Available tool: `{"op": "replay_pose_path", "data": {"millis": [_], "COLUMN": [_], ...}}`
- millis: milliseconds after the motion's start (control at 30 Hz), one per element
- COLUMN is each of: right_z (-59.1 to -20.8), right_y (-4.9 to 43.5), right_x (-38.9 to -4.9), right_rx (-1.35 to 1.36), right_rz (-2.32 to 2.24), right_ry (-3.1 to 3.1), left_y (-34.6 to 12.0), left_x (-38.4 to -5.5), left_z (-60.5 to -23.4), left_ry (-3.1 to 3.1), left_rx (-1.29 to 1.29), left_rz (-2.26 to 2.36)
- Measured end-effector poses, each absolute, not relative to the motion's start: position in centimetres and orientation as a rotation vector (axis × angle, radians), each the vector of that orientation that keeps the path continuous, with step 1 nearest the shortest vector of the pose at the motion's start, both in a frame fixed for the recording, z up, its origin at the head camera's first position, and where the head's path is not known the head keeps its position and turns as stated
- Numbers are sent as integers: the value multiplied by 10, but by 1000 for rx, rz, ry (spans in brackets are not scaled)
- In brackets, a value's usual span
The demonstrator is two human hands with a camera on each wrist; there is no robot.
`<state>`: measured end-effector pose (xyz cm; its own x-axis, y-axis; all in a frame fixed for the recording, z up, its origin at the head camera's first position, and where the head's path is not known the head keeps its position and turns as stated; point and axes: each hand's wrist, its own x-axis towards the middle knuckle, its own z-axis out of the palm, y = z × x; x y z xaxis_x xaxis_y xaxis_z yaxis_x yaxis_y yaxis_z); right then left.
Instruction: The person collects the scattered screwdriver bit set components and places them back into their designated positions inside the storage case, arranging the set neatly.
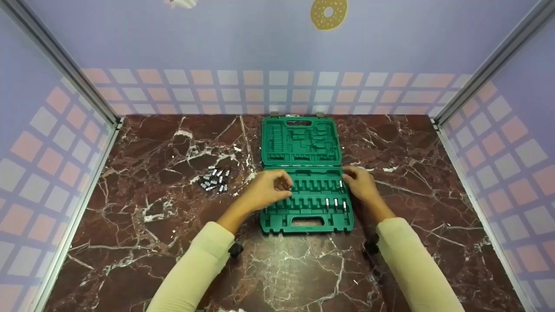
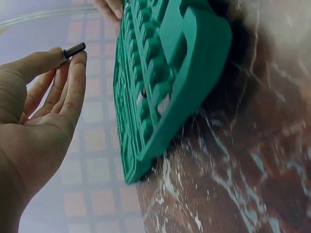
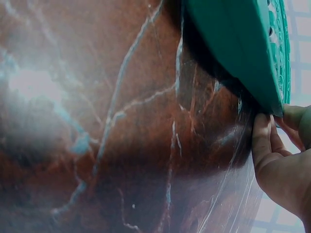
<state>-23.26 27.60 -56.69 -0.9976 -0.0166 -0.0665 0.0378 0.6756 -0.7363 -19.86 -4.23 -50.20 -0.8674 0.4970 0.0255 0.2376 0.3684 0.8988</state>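
A green tool case [image 1: 284, 220] lies open on the table, its lid tilted back and rows of moulded slots facing up. Several silver bit sockets [image 1: 336, 203] sit in slots on its right side. My left hand [image 1: 269, 188] is over the left part of the case. Between thumb and fingertips it pinches a small bit socket [image 2: 75, 49], whose dark hex end points outward in the left wrist view. My right hand [image 1: 362, 185] holds the case's right edge near the hinge, thumb on top and fingers against the side [image 3: 263, 133].
Left of the case, several loose bit sockets [image 1: 215, 178] lie in a small pile on the marble-patterned table [image 1: 164, 242]. Patterned panels [image 1: 217, 47] wall the table at the back and both sides. The case lid [image 1: 301, 143] stands near the back wall.
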Motion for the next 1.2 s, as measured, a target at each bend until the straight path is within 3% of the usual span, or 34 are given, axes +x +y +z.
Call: {"op": "replay_pose_path", "data": {"millis": [633,1200], "right_z": [-566,-567], "right_y": [278,277], "right_x": [-235,-234], "right_rx": [7,19], "right_rz": [-1248,-1274], "right_ry": [2806,2804], "left_y": [19,46], "left_x": [-204,-203], "left_z": [-517,-526], "left_ry": [2393,2529], "left_rx": [683,701], "left_rz": [1333,1068]}}
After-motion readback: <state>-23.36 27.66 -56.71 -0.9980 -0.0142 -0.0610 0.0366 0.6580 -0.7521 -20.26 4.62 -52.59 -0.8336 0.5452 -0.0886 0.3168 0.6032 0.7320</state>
